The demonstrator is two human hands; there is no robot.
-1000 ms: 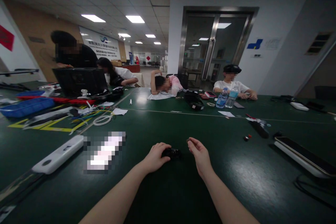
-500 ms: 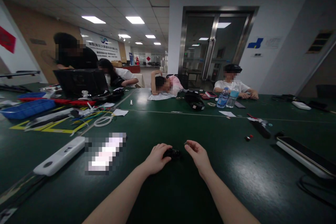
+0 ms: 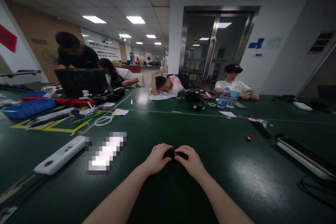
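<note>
left hand, right hand, fingers pinching one small black part, two water bottles

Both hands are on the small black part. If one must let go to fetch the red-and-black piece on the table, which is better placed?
Likely the right hand: the red-and-black piece lies on its side of the table, and the left hand cups the small black part.

green table under ceiling lights, glass doors behind.

Small black part — mostly covered, too dark to identify.
</note>
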